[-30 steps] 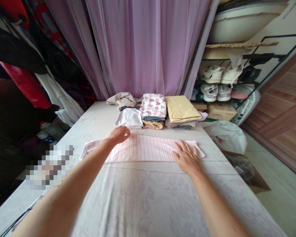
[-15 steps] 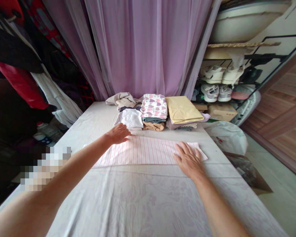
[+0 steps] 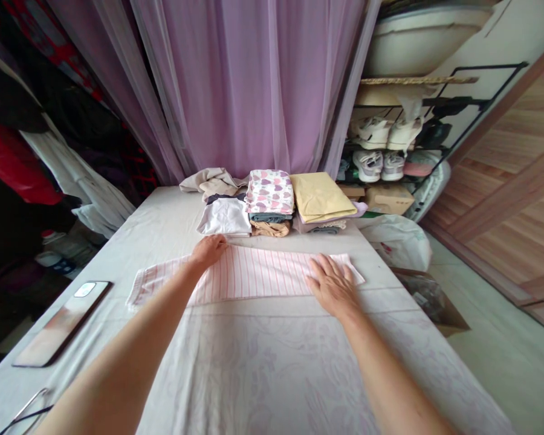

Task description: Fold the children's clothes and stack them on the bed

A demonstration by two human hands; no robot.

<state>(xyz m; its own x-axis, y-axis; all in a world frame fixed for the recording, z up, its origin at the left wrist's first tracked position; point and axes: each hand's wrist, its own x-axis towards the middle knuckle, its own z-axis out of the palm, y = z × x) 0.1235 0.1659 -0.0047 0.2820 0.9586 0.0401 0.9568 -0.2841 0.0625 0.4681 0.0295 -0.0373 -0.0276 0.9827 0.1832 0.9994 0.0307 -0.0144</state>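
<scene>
A white garment with pink stripes (image 3: 258, 272), its exact kind not clear, lies in a long flat strip across the light patterned sheet (image 3: 272, 362). My left hand (image 3: 208, 251) is at the strip's far edge, left of its middle, with the fingers drawn together on the fabric. Flat on the right part of the strip rests my right hand (image 3: 333, 284), fingers spread. My left forearm crosses the garment and covers some of its left half. Just beyond the strip sits a folded white garment (image 3: 224, 216), near my left hand.
Behind stand folded clothes: a heart-print piece (image 3: 269, 192) on a stack, a yellow piece (image 3: 320, 196) on another, and a crumpled beige cloth (image 3: 213, 180). A phone (image 3: 63, 326) and glasses (image 3: 29, 408) lie at left. A shoe rack (image 3: 390, 148) stands at right.
My left hand has moved from above the strip, near the white garment, down to its far edge, fingers drawing together. My right hand stays flat. The view has shifted, revealing the glasses.
</scene>
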